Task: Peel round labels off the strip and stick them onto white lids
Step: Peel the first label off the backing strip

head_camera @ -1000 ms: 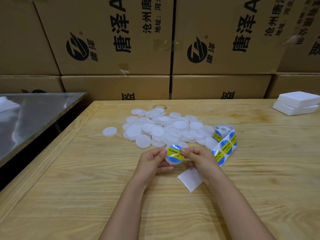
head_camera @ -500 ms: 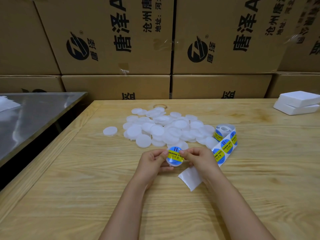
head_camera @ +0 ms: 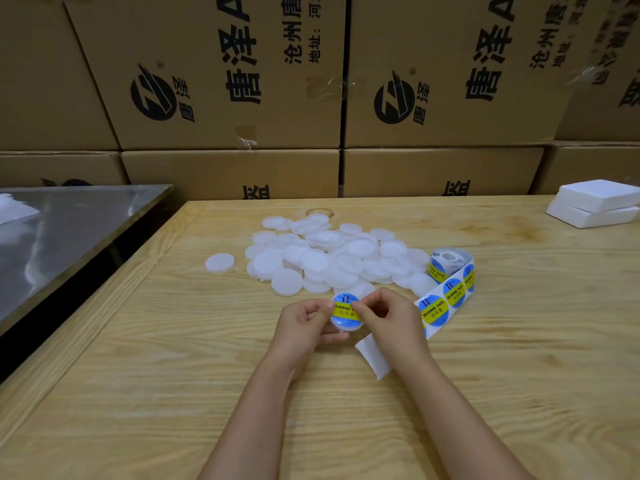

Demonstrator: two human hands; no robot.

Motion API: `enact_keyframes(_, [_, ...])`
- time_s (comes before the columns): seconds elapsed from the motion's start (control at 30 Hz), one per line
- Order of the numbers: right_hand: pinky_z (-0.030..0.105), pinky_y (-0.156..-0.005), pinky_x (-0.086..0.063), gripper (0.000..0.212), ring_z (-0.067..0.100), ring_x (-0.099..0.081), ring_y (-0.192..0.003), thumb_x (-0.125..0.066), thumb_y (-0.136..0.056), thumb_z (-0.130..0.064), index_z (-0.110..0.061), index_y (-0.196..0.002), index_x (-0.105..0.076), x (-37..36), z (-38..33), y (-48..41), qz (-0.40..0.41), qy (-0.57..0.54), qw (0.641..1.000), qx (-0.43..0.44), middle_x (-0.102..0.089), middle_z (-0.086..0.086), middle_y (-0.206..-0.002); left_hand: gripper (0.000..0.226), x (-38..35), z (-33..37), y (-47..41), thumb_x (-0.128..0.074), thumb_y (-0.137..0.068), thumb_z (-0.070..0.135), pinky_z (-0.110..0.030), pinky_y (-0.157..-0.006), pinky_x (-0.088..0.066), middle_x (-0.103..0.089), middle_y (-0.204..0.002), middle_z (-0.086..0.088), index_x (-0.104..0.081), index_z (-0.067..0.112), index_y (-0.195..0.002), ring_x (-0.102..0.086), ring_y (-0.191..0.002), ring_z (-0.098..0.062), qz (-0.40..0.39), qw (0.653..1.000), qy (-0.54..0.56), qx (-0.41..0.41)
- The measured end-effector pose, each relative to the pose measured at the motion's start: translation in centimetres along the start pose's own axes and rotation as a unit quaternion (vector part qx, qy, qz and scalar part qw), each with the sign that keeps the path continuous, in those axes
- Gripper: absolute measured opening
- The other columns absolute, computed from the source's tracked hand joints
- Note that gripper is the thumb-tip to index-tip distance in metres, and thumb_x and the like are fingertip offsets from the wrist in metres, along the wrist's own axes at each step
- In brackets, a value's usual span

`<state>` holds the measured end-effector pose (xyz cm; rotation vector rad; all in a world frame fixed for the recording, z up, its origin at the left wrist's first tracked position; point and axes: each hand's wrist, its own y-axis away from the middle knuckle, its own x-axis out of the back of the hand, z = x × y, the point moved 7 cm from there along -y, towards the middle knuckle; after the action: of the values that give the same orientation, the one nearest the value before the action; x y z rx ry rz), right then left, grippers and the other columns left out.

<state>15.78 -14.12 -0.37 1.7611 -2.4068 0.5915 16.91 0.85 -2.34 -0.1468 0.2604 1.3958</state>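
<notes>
your left hand and right hand both curled, pinching one white lid between them over worktop; blue-yellow label on its face. beyond hands: lid pile, too many to count; one lone lid left of it. beside right hand: label strip, four labels showing. two white blocks far right.

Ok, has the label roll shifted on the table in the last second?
No. The label roll sits where it did, at the right edge of the white lid pile on the wooden table.
</notes>
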Motion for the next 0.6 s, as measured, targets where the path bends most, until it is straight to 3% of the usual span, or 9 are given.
enact_keyframes(0.1, [0.020, -0.066, -0.048, 0.014, 0.008, -0.061, -0.068, -0.071, -0.080, -0.014, -0.024, -0.076, -0.062, -0.3, -0.7, 0.6, 0.033, 0.011, 0.999, 0.040, -0.065, -0.008, -0.068, 0.019, 0.2, -0.1, -0.1, -0.053, -0.094, 0.010, -0.023, -0.058, -0.055, -0.072, -0.076, -0.015, -0.069, 0.002, -0.085, -0.071, -0.067, -0.021, 0.015, 1.000, 0.009, 0.005])
enact_keyframes(0.2, [0.014, -0.068, -0.048, 0.044, 0.006, -0.064, -0.073, -0.070, -0.081, -0.015, -0.036, -0.115, -0.053, -0.6, -0.4, 0.7, 0.040, -0.023, 0.999, 0.016, -0.068, -0.006, -0.076, 0.020, 0.3, -0.2, -0.1, -0.054, -0.094, 0.010, -0.024, -0.058, -0.056, -0.072, -0.074, -0.016, -0.068, 0.002, -0.083, -0.071, -0.065, -0.022, 0.022, 0.999, 0.022, 0.012])
enact_keyframes(0.23, [0.012, -0.068, -0.047, 0.043, 0.007, -0.065, -0.076, -0.069, -0.082, -0.015, -0.033, -0.118, -0.054, -0.6, -0.1, 0.6, 0.041, -0.031, 0.999, 0.008, -0.068, -0.005, -0.078, 0.020, 0.2, -0.2, -0.1, -0.054, -0.094, 0.010, -0.025, -0.059, -0.056, -0.072, -0.075, -0.017, -0.068, 0.001, -0.084, -0.071, -0.066, -0.023, 0.020, 0.999, 0.027, 0.014])
enact_keyframes(0.33, [0.009, -0.065, -0.044, 0.005, 0.008, -0.064, -0.076, -0.066, -0.085, -0.014, -0.016, -0.088, -0.069, -0.6, -0.1, 0.6, 0.073, -0.045, 0.996, 0.008, -0.068, -0.005, -0.077, 0.020, -0.3, -0.3, 0.0, -0.054, -0.093, 0.011, -0.029, -0.064, -0.058, -0.072, -0.082, -0.019, -0.068, 0.000, -0.087, -0.071, -0.074, -0.027, -0.006, 0.999, 0.041, 0.016])
enact_keyframes(0.43, [0.011, -0.059, -0.040, 0.014, 0.000, -0.056, -0.063, -0.068, -0.084, -0.019, -0.015, -0.072, -0.061, -0.3, 0.1, 0.7, 0.121, -0.071, 0.990, -0.006, -0.063, -0.009, -0.068, 0.019, -1.0, -0.4, 0.3, -0.053, -0.093, 0.011, -0.031, -0.067, -0.059, -0.072, -0.085, -0.019, -0.067, -0.001, -0.091, -0.071, -0.077, -0.027, -0.036, 0.998, 0.050, 0.011])
enact_keyframes(0.6, [0.017, -0.066, -0.043, 0.021, 0.007, -0.058, -0.078, -0.074, -0.077, -0.032, -0.024, -0.080, -0.055, -1.0, 0.1, 0.9, 0.111, -0.083, 0.990, -0.027, -0.062, -0.006, -0.082, 0.017, -1.2, -0.4, 0.3, -0.056, -0.090, 0.012, -0.032, -0.071, -0.058, -0.072, -0.091, -0.019, -0.067, 0.001, -0.096, -0.071, -0.082, -0.026, -0.040, 0.997, 0.058, -0.004])
